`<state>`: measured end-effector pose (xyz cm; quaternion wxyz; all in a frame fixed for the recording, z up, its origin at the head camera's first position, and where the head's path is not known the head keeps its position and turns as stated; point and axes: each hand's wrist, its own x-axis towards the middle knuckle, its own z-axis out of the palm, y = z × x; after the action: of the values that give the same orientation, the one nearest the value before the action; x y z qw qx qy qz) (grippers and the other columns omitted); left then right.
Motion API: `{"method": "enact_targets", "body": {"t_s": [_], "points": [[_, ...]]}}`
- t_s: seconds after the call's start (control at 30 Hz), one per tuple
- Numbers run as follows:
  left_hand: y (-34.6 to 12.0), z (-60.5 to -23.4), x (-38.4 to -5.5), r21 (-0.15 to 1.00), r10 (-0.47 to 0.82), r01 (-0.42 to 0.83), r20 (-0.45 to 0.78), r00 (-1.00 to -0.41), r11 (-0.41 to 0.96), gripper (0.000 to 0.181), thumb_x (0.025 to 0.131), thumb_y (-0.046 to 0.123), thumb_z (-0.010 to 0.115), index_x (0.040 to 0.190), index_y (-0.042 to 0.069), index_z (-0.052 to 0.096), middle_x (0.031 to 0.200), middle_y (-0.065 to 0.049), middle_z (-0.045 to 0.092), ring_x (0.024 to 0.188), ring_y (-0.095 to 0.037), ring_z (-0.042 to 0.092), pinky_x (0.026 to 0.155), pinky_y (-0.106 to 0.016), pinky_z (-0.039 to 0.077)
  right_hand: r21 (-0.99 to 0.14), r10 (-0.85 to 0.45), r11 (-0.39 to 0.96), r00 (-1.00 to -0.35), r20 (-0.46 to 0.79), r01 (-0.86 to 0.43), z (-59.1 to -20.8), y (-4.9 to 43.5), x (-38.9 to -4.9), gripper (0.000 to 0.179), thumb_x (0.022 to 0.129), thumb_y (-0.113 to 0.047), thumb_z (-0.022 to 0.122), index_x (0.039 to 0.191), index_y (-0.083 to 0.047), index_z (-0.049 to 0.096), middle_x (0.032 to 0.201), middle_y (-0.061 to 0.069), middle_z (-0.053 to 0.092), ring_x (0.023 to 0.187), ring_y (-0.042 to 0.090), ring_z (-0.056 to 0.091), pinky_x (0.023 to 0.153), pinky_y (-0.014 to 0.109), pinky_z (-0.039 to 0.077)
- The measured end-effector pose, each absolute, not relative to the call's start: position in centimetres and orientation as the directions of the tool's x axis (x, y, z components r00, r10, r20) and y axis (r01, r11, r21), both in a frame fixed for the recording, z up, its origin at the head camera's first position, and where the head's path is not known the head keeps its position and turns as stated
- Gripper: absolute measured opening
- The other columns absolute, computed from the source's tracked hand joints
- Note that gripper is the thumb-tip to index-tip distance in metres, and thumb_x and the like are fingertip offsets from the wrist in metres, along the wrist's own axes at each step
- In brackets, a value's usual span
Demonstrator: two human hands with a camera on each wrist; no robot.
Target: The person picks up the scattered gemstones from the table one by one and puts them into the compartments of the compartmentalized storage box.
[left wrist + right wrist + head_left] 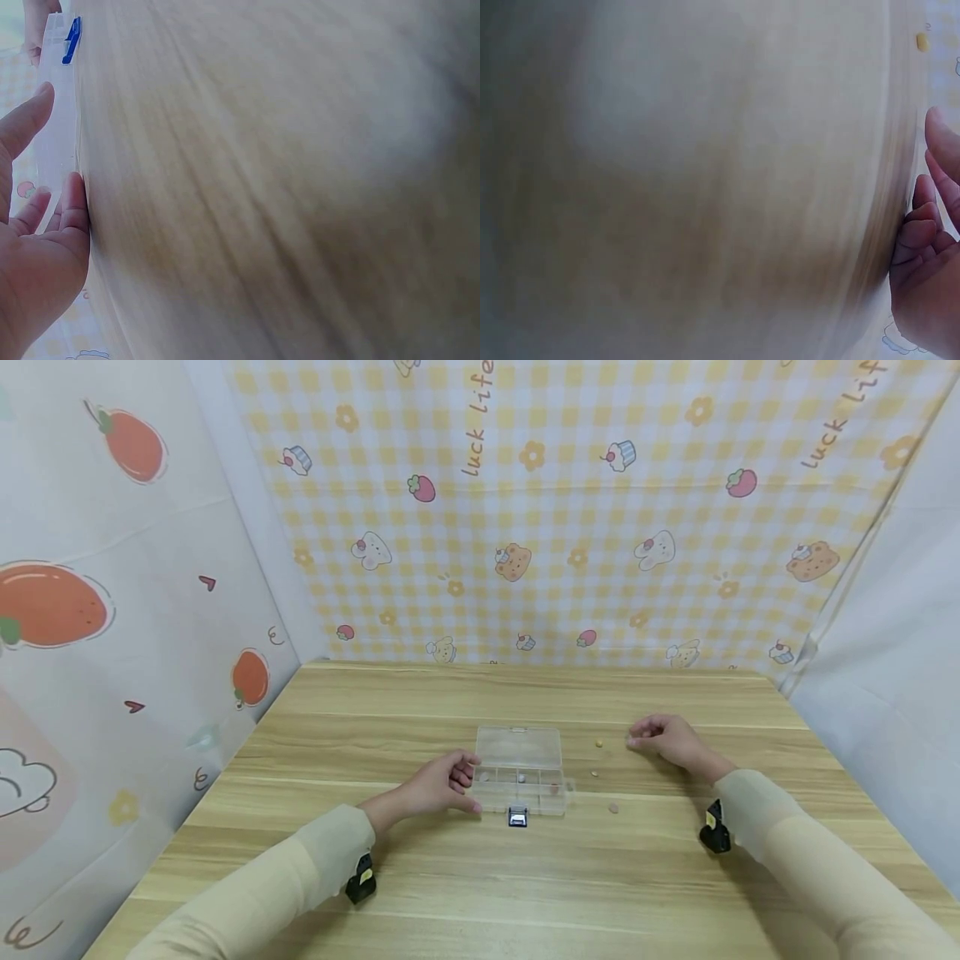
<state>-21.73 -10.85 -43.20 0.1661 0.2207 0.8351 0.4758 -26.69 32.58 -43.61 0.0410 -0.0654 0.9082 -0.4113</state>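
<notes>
A clear plastic compartment box (506, 795) lies on the table with its lid (517, 748) laid open toward the back. A blue latch (517, 816) hangs at its front edge. Small stones sit in some compartments, including a white one (522, 778) and a reddish one (554, 789). My left hand (438, 787) holds the box's left end, thumb at the front corner, fingers along the side and back. To the right of the box, my right hand (671, 743) pinches a small pale stone (631, 742) between thumb and forefinger, low over the table.
Between the box and my right hand lie a yellow stone (598, 744), a small pale stone (595, 774) and a pinkish stone (613, 808). The wooden table (450, 885) meets a checked cloth (570, 610) at the back. White cloth hangs on both sides.
</notes>
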Motion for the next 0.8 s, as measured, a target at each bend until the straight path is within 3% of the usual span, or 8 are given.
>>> {"method": "enact_targets", "body": {"t_s": [0.8], "points": [[-10.77, -43.0, -21.5, 0.869, 0.527, 0.212, -0.064, -0.847, 0.447, 0.069, 0.072, 0.007, 0.087, 0.13, -0.002, 0.05, 0.106, -0.008, 0.053, 0.092, -0.019, 0.052, 0.08, -0.028, 0.05, -0.723, -0.142, 0.684, -0.99, 0.001, -0.099, -44.15, 32.29, -27.12, 0.028, 0.089, -0.022, 0.073, 0.105, 0.0, 0.069, 0.086, 0.006, 0.057, 0.08, 0.023, 0.047, 0.07, 0.032, 0.039]]}}
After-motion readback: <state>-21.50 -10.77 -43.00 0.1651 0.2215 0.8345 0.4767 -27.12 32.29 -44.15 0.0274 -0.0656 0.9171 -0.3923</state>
